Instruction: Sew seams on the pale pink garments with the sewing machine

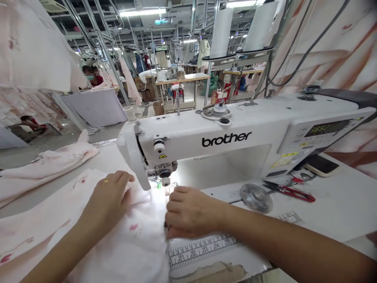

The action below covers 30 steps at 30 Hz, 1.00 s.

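A white Brother sewing machine (235,137) stands on the table in front of me. Pale pink printed fabric (138,243) lies under its needle area (165,179). My left hand (107,200) rests flat on the fabric left of the needle, fingers stretched toward the presser foot. My right hand (188,212) sits just right of the needle with fingers curled, pinching the fabric's right edge. A ruler strip (203,247) printed on the table runs under my right wrist.
Red-handled thread snips (290,190) and a round metal disc (255,197) lie right of the machine bed, a phone (322,165) behind them. More pink fabric (47,165) is heaped at left. Thread cones (220,31) stand behind. Another person (92,76) works far left.
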Each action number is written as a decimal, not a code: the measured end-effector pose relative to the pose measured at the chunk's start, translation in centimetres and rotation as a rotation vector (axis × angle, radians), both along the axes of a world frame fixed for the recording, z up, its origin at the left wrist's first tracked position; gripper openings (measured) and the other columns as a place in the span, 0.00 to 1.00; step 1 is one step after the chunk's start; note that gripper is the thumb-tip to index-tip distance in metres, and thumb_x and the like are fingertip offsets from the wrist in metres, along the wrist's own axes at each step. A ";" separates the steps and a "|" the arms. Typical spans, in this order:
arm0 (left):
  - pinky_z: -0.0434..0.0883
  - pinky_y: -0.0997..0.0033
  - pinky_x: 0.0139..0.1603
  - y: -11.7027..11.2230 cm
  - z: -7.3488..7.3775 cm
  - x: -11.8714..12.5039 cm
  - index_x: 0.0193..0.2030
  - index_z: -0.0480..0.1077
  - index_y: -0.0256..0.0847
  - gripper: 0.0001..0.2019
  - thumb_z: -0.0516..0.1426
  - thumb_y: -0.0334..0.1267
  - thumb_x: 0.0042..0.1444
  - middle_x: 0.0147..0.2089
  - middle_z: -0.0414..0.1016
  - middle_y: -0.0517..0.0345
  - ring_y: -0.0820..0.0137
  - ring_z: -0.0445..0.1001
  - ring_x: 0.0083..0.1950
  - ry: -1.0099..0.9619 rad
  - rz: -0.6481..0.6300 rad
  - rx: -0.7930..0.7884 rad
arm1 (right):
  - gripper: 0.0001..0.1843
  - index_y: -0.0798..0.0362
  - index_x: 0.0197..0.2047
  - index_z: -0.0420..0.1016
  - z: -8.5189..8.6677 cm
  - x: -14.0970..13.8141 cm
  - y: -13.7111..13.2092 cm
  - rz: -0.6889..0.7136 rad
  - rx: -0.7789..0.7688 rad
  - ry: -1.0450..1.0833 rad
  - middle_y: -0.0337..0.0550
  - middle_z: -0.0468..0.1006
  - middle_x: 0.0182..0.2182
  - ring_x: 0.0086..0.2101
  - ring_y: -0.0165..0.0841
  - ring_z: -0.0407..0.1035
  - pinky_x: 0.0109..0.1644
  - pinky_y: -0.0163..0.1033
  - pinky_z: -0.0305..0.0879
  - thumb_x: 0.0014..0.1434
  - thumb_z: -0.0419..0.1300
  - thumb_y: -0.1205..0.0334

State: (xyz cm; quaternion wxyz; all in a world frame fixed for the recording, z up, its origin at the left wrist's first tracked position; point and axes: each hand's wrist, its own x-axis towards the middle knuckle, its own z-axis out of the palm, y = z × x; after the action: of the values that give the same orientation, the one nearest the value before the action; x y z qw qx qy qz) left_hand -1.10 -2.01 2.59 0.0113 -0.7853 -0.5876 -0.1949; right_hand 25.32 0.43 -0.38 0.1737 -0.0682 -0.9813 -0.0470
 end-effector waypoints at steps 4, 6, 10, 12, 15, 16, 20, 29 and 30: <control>0.71 0.66 0.52 -5.5 -0.5 0.5 0.61 0.62 0.49 0.24 0.57 0.48 0.58 0.57 0.73 0.53 0.60 0.72 0.55 0.127 -0.383 0.029 | 0.21 0.52 0.28 0.66 -0.6 -0.6 -1.4 0.236 0.088 0.078 0.38 0.68 0.26 0.29 0.34 0.62 0.33 0.41 0.58 0.68 0.62 0.49; 0.73 0.70 0.45 -7.2 -1.4 1.4 0.59 0.64 0.50 0.22 0.58 0.46 0.57 0.50 0.77 0.56 0.64 0.76 0.47 0.121 -0.419 0.016 | 0.20 0.52 0.26 0.66 -0.7 -0.9 -2.2 0.329 0.093 0.138 0.37 0.66 0.24 0.27 0.33 0.62 0.30 0.40 0.58 0.66 0.63 0.53; 0.73 0.76 0.36 -7.2 -1.8 1.5 0.45 0.69 0.48 0.10 0.50 0.34 0.62 0.35 0.76 0.62 0.71 0.76 0.35 -0.095 -0.279 -0.122 | 0.11 0.53 0.29 0.72 -0.3 -1.2 -3.6 0.418 0.113 0.203 0.39 0.69 0.27 0.29 0.33 0.65 0.27 0.37 0.60 0.64 0.58 0.66; 0.72 0.78 0.34 -6.5 -1.2 0.6 0.45 0.68 0.47 0.09 0.49 0.37 0.64 0.33 0.76 0.64 0.72 0.76 0.33 -0.223 -0.142 -0.181 | 0.10 0.53 0.39 0.77 -0.2 -1.3 -4.2 0.397 0.186 0.181 0.43 0.74 0.37 0.35 0.33 0.68 0.31 0.36 0.63 0.67 0.54 0.67; 0.73 0.77 0.40 -5.8 -0.3 -0.6 0.49 0.69 0.47 0.11 0.50 0.42 0.64 0.41 0.78 0.62 0.69 0.78 0.42 -0.280 -0.044 -0.171 | 0.11 0.56 0.42 0.78 -0.5 -1.8 -4.7 0.313 0.251 0.111 0.49 0.76 0.43 0.40 0.38 0.71 0.36 0.38 0.67 0.68 0.55 0.62; 0.74 0.76 0.42 -5.7 -0.2 -0.7 0.50 0.70 0.47 0.12 0.50 0.42 0.64 0.43 0.78 0.61 0.67 0.77 0.44 -0.260 -0.064 -0.163 | 0.11 0.57 0.39 0.77 -0.7 -2.0 -4.8 0.294 0.237 0.098 0.50 0.76 0.40 0.38 0.39 0.71 0.36 0.39 0.68 0.67 0.56 0.62; 0.74 0.72 0.47 -5.5 -0.1 0.4 0.49 0.71 0.47 0.11 0.52 0.37 0.61 0.48 0.76 0.56 0.65 0.75 0.50 -0.078 -0.294 -0.144 | 0.12 0.55 0.29 0.72 -1.3 -2.3 -4.4 0.254 0.103 0.199 0.42 0.74 0.28 0.29 0.33 0.70 0.31 0.36 0.65 0.64 0.54 0.68; 0.45 0.65 0.74 -5.4 -1.5 2.0 0.58 0.62 0.47 0.20 0.52 0.31 0.59 0.60 0.74 0.58 0.71 0.69 0.63 0.155 -0.534 -0.021 | 0.15 0.53 0.28 0.68 -2.0 -1.5 -3.6 0.238 0.011 0.244 0.35 0.70 0.25 0.28 0.31 0.66 0.28 0.37 0.61 0.69 0.53 0.69; 0.46 0.66 0.74 -5.4 -1.6 2.0 0.58 0.62 0.48 0.20 0.52 0.31 0.59 0.59 0.74 0.58 0.71 0.69 0.62 0.157 -0.528 -0.022 | 0.15 0.53 0.29 0.68 -2.1 -1.5 -3.6 0.237 0.007 0.239 0.35 0.70 0.25 0.28 0.31 0.66 0.28 0.37 0.61 0.69 0.53 0.68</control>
State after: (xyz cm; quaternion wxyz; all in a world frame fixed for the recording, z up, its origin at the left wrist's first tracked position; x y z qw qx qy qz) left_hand 0.94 -7.39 0.97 -0.0029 -0.9239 -0.3621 -0.1232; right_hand 23.85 -3.16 -2.47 0.2938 0.0435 -0.9546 -0.0212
